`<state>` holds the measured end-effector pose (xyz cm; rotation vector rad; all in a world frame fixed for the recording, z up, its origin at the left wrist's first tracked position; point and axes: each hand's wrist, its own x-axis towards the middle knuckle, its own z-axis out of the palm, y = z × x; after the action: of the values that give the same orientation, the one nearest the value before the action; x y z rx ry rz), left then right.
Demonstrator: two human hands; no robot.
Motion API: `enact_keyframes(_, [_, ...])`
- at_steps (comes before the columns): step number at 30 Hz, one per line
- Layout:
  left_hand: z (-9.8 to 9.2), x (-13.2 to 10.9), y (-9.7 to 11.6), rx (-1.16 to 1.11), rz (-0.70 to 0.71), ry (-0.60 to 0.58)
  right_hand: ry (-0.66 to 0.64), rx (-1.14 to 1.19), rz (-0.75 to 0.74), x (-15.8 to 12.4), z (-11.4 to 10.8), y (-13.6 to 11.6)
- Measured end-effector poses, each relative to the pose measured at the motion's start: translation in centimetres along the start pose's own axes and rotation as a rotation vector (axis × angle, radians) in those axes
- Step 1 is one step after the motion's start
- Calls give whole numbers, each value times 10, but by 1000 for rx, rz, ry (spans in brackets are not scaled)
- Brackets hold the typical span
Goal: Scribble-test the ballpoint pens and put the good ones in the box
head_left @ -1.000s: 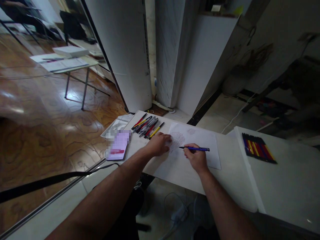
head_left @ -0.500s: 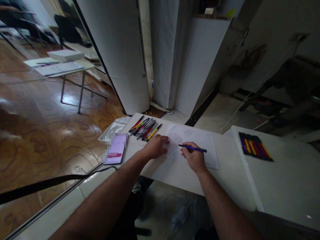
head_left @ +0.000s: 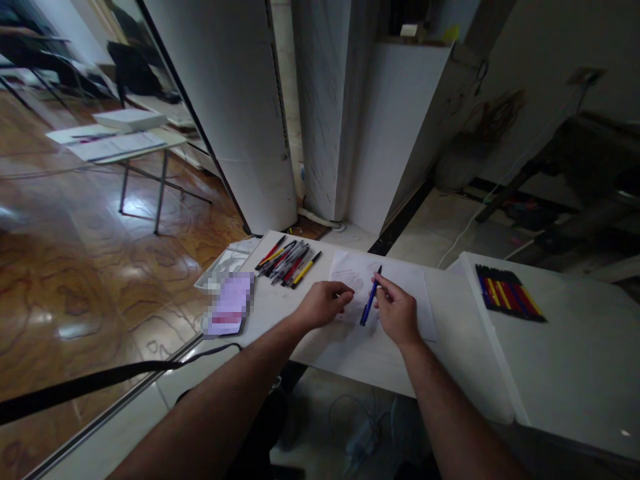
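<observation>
Pinching blue pen (head_left: 371,303) in right hand (head_left: 399,312) above paper sheet (head_left: 413,285) | left hand (head_left: 324,305) on sheet, grip unclear | best: pin sheet flat.

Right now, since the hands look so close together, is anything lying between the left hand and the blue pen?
Nothing visible. Between the left hand and the blue pen, which the right hand grips, there is only the flat white paper under both hands.

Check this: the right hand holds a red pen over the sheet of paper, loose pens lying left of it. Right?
Wrong colour: the head view shows the right hand holding a blue pen over the sheet of paper, loose pens lying left of it.
</observation>
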<state>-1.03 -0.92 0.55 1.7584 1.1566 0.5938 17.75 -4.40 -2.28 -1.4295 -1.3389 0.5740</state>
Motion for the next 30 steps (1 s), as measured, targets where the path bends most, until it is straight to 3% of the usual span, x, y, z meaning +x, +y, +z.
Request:
enact_keyframes(12, [4,-6,5,95,56,-43,117,123,13,-1,2,-14])
enact_keyframes(30, [9,-6,9,89,-14,18,100,81,-30,-3,4,-18])
